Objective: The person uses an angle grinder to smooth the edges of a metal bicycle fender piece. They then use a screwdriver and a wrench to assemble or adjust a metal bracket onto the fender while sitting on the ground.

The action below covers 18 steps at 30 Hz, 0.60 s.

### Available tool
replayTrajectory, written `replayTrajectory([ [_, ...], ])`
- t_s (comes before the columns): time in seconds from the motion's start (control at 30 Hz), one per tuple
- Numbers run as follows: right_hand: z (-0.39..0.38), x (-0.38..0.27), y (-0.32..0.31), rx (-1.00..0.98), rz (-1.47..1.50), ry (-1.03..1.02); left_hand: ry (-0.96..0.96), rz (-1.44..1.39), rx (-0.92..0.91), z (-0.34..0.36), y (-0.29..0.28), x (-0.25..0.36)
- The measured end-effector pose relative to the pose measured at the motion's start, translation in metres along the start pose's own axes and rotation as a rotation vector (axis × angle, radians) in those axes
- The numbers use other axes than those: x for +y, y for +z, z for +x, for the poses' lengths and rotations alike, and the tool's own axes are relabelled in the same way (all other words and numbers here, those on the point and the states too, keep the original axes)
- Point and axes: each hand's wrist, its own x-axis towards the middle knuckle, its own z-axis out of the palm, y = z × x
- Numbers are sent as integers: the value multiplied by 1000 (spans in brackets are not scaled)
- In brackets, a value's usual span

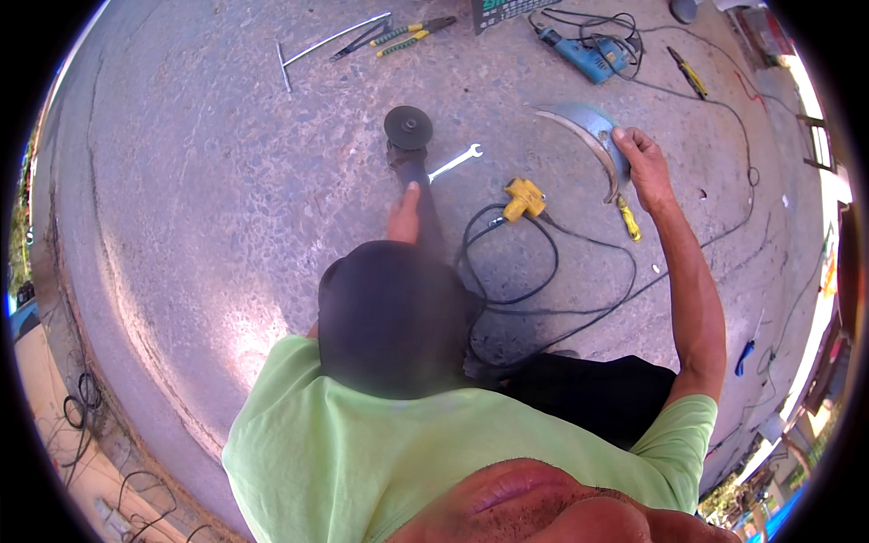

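My left hand (405, 215) is closed round the dark body of an angle grinder (422, 176), whose round black disc (408, 128) points away from me. A blurred dark rounded shape hides most of my left forearm. Out to the right, my right hand (643, 163) pinches a curved, sickle-shaped metal blade (593, 125) at its near end, thumb on top. The blade's tip points to the far left, apart from the grinder. Just below the blade lies a yellow-handled screwdriver (629, 220). An open-end wrench (457, 162) rests on the floor beside the grinder.
A yellow socket block (523, 199) with a looped black cable lies between my arms. Farther off are a T-handle wrench (330, 43), green-and-yellow pliers (407, 36), a blue power drill (593, 59) and a yellow-and-black tool (688, 72). Cables cross the concrete floor (208, 172) at right.
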Motion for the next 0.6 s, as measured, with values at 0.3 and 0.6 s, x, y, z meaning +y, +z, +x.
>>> replayTrajectory([
  [0.3,-7,-18,-12,-9,25,-218,13,572,15,-25,-12,44],
  [0.6,-17,-35,-6,-42,114,-251,178,886,-17,-40,-19,59],
])
